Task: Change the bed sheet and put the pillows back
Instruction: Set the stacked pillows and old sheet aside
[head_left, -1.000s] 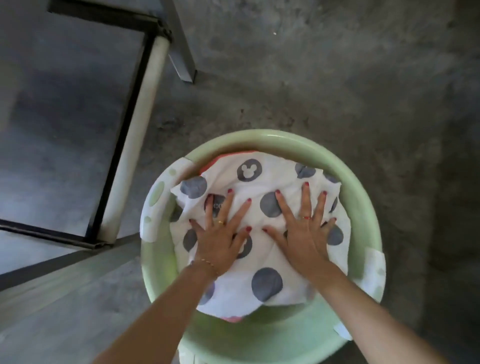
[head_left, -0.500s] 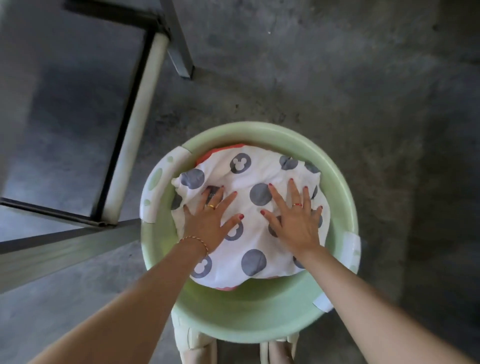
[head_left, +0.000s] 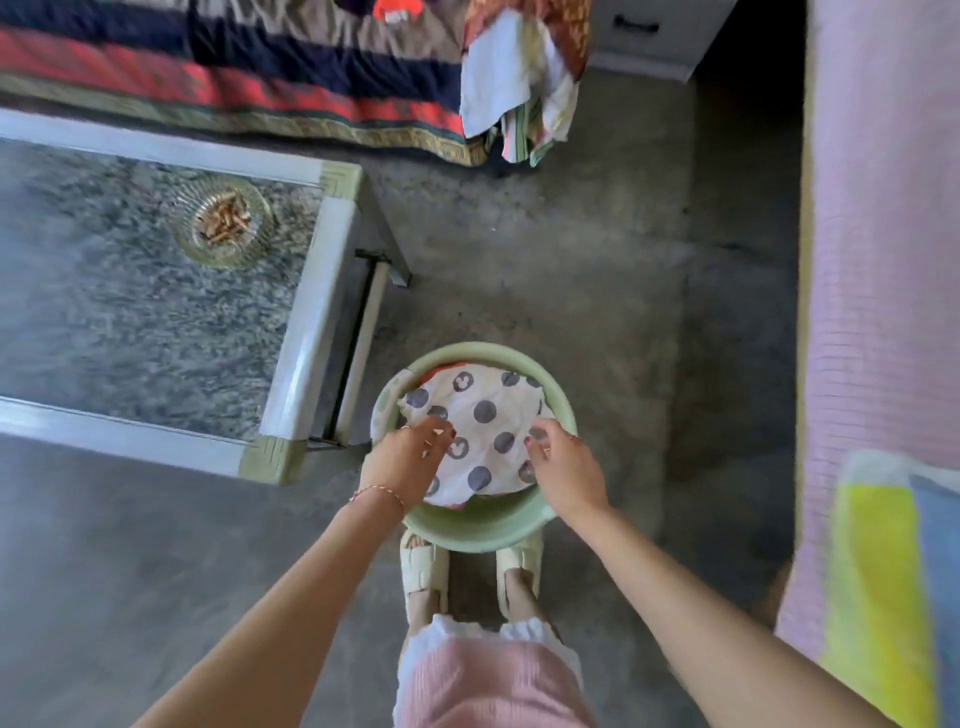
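The dotted sheet (head_left: 480, 431) lies bundled in the green basin (head_left: 483, 530) on the floor, just in front of the person's sandalled feet (head_left: 423, 571). Both hands sit over the basin — the left hand (head_left: 402, 462) at the sheet's left edge, the right hand (head_left: 563, 470) at its right edge, fingers loosely bent on the cloth; whether they pinch it I cannot tell. Left of the basin stands a stone-topped table (head_left: 306, 332) with a glass dish (head_left: 223, 223); right of it, a pink-covered bed (head_left: 878, 260).
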